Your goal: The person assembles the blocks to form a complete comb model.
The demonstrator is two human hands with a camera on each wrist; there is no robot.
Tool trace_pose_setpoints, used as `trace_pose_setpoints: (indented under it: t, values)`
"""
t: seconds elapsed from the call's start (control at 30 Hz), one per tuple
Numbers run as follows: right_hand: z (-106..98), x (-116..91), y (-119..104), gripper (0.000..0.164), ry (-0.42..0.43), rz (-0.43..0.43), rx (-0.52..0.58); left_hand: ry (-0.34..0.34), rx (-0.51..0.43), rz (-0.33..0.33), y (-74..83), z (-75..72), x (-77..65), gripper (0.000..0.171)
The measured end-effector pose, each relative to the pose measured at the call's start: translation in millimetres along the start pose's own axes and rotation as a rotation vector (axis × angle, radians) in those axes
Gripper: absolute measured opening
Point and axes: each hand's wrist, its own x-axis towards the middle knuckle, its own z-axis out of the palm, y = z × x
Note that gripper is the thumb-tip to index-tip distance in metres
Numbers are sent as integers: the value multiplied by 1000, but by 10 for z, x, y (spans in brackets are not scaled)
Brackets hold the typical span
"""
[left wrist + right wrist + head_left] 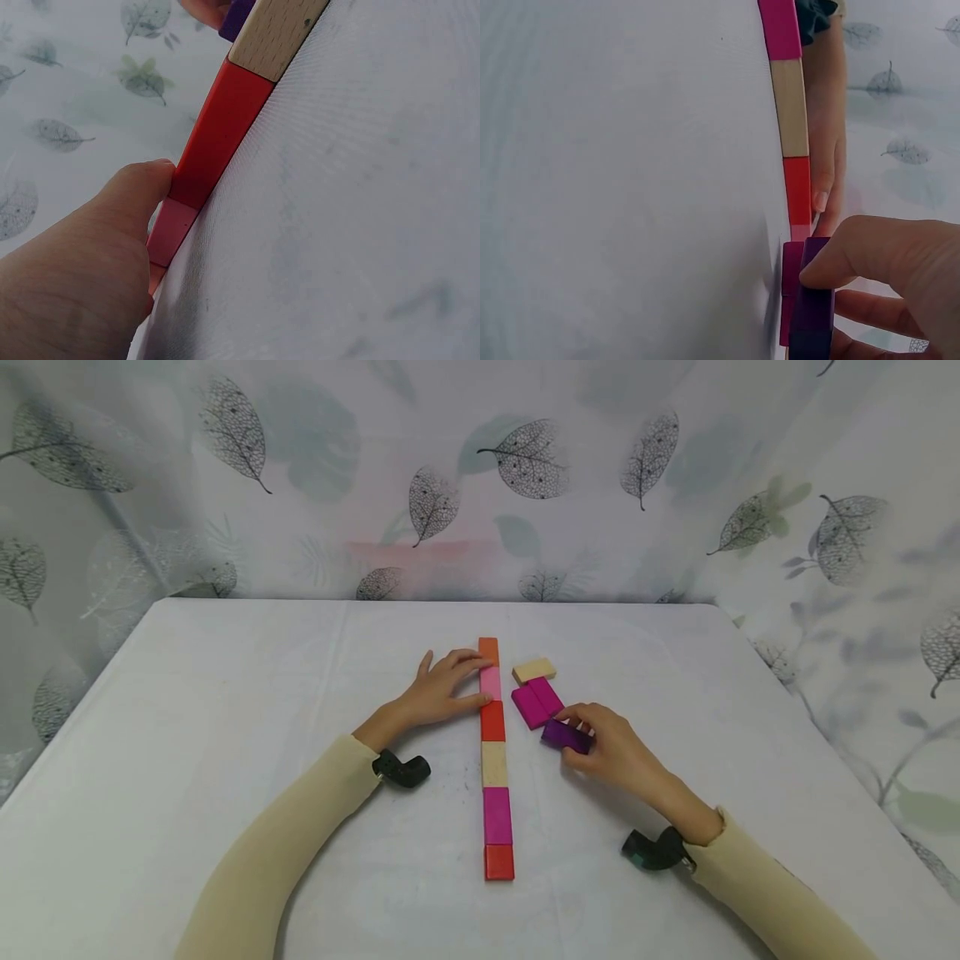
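Observation:
A straight row of coloured blocks runs toward me on the table: an orange block (488,648), a pink block (491,683), a red block (492,722), a plain wooden block (494,766), a magenta block (497,817) and a second red block (498,863). My left hand (441,690) touches the far part of the row, its thumb by the pink and red blocks' joint. To the right of the row, my right hand (613,745) pinches a purple block (566,737) between thumb and fingers. The purple block is beside two magenta blocks (531,706) lying together.
A loose plain wooden block (535,669) lies just beyond the magenta pair. A white cloth covers the table (225,693). Behind it hangs a leaf-patterned curtain (315,527). Black wrist devices (402,770) sit on both forearms.

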Motion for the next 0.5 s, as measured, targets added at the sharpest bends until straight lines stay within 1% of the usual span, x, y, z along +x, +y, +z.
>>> trace_pose_setpoints:
  t: [0.3, 0.5]
  values:
    - [-8, 34, -19, 40, -6, -15, 4, -9, -3, -3, -8, 22, -4, 60]
    - [-33, 81, -65, 40, -6, -48, 21, 4, 3, 3, 0, 3, 0, 59]
